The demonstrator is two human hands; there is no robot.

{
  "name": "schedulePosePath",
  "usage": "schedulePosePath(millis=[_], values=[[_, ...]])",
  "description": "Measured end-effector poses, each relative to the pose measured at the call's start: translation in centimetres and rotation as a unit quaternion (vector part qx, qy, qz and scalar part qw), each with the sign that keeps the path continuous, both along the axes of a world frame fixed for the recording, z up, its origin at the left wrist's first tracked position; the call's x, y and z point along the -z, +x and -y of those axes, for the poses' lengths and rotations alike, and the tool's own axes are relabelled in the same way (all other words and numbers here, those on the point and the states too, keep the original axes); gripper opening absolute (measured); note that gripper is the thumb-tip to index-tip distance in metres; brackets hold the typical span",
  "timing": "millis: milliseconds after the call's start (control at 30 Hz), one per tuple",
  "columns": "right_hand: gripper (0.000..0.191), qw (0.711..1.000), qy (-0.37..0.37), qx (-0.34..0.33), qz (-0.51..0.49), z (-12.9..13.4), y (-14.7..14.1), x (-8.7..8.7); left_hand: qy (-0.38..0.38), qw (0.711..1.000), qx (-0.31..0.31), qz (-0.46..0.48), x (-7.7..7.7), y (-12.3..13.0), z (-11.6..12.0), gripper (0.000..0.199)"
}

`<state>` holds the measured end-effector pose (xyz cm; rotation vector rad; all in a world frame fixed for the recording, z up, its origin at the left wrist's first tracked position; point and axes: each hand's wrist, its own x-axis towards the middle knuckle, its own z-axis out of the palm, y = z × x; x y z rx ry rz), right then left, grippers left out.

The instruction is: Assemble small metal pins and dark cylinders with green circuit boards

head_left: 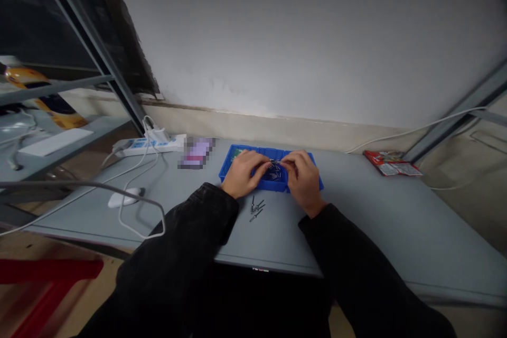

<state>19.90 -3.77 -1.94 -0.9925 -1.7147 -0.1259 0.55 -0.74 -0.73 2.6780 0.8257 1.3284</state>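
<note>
A blue divided tray [273, 185] stands on the grey table, with several small metal pieces [274, 174] in its middle compartment. Above its left part is my left hand [244, 171], thumb and fingers pinched at a thin metal piece [276, 161]. My right hand [302, 178] pinches the other end of that piece over the tray's right part. Both hands partly hide the side compartments; something green shows in the left one. In front of the tray, several metal pins with thin shafts [256, 210] lie loose on the table.
To the left are a power strip [172, 143] with white cables, a blurred purple item [197, 153] and a white mouse [122, 198]. A red packet [392, 163] lies at right. A yellow bottle [55, 103] leans on the left shelf.
</note>
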Motion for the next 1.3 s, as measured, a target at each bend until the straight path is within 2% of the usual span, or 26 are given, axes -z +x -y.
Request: schedulePosePath(millis=[133, 400, 567, 767, 900, 967, 1033, 1133, 1233, 1300], values=[[0.012, 1.0, 0.001, -0.004, -0.005, 0.1, -0.1, -0.1, -0.001, 1.0, -0.004, 0.001, -0.1, 0.0, 0.0, 0.021], [0.022, 0.996, -0.031, -0.067, 0.047, 0.1, -0.5, 0.1, 0.024, 0.999, 0.019, -0.03, 0.0, 0.0, 0.0, 0.019], [0.019, 0.998, -0.016, -0.036, 0.039, 0.0, -0.1, 0.0, 0.026, 0.999, 0.006, -0.025, -0.2, 0.0, -0.2, 0.02], [0.017, 0.999, 0.006, 0.021, -0.026, -0.3, 0.7, -0.1, 0.014, 0.999, -0.03, 0.022, -0.5, -0.4, -0.3, 0.022], [0.017, 0.997, -0.003, 0.075, 0.013, -0.7, 1.1, -0.1, 0.012, 0.997, -0.049, 0.051, -0.4, -0.5, -0.4, 0.02], [0.02, 0.997, -0.007, 0.076, 0.035, -0.7, 1.0, -0.1, 0.011, 0.998, -0.046, 0.05, -0.4, -0.5, -0.3, 0.019], [0.02, 0.998, -0.01, 0.041, 0.035, -0.5, 0.7, -0.2, 0.011, 0.998, -0.043, 0.047, -0.3, -0.4, -0.3, 0.02], [0.017, 0.997, -0.027, -0.059, 0.052, 0.2, -0.1, 0.2, 0.009, 0.998, -0.045, 0.046, -0.2, -0.3, -0.2, 0.021], [0.017, 0.974, -0.072, -0.165, 0.137, 1.0, -0.9, 0.9, 0.005, 0.998, -0.046, 0.05, -0.2, -0.3, -0.1, 0.022], [0.018, 0.954, -0.093, -0.207, 0.197, 1.4, -1.6, 1.4, 0.005, 0.998, -0.045, 0.053, -0.2, -0.2, 0.0, 0.022]])
